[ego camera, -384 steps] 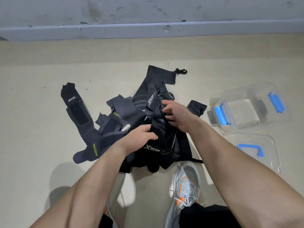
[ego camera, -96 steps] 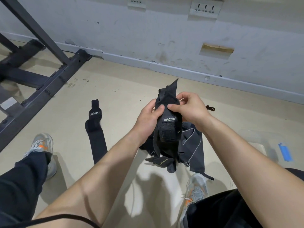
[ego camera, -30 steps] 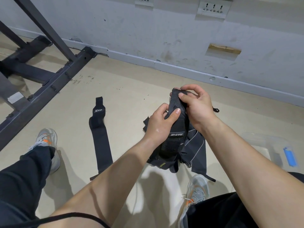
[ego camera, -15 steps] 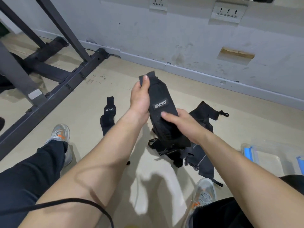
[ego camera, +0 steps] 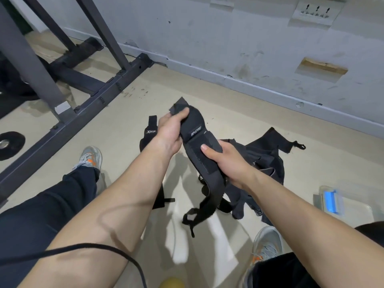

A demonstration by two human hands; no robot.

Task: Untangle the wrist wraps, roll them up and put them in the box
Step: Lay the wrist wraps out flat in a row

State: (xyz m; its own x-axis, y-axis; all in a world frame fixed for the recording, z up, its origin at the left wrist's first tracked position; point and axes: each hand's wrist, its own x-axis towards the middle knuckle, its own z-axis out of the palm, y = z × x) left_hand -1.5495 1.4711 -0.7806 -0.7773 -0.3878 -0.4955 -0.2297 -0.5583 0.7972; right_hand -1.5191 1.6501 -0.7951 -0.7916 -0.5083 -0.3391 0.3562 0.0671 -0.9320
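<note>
A black wrist wrap (ego camera: 197, 129) with white lettering is stretched between my hands above the floor. My left hand (ego camera: 169, 130) pinches its upper end. My right hand (ego camera: 223, 161) grips it lower down, thumb on the velcro patch, and the tail hangs down to the thumb loop (ego camera: 190, 220). A tangled pile of dark wraps (ego camera: 264, 161) lies on the floor behind my right hand. Another single wrap (ego camera: 150, 132) lies flat on the floor, partly hidden by my left forearm. The clear plastic box (ego camera: 351, 208) with a blue latch sits at the right edge, partly cut off.
A dark metal rack frame (ego camera: 83, 109) crosses the floor at the left, with a black weight plate (ego camera: 11, 142) beside it. My two grey shoes (ego camera: 89, 159) (ego camera: 266, 244) rest on the floor. A grey wall with sockets runs along the back.
My hands have pulled the lettered wrap further apart and lower, so it hangs free of the pile with its tail dangling. The view has shifted slightly.
</note>
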